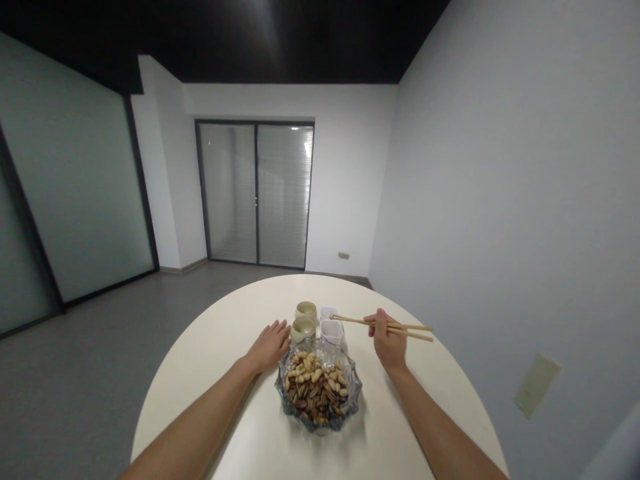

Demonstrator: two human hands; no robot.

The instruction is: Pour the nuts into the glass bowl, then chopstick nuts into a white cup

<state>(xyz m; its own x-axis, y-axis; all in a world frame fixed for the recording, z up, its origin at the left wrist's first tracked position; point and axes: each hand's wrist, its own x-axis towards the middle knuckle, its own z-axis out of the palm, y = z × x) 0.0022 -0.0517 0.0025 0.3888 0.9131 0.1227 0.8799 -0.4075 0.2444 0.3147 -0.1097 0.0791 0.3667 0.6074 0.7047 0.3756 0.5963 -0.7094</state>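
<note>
My right hand (390, 340) is closed around a pair of wooden chopsticks (353, 321). Their tips reach left over the white plastic cups (331, 331), with a small pale piece at the tips, too small to name for certain. My left hand (270, 345) lies flat on the table, fingers stretched, beside two pale green ceramic cups (303, 328). Nearer to me stands a scalloped glass bowl (353, 383) holding peanuts in the shell (306, 365) and dark striped seeds or nuts (320, 403). What lies inside the white cups cannot be made out.
Everything stands on a round white table (200, 393) with a curved edge. A plain wall (500, 200) with a switch plate (537, 385) rises close on the right. Glass doors (256, 193) are at the back, and frosted panels (75, 187) on the left.
</note>
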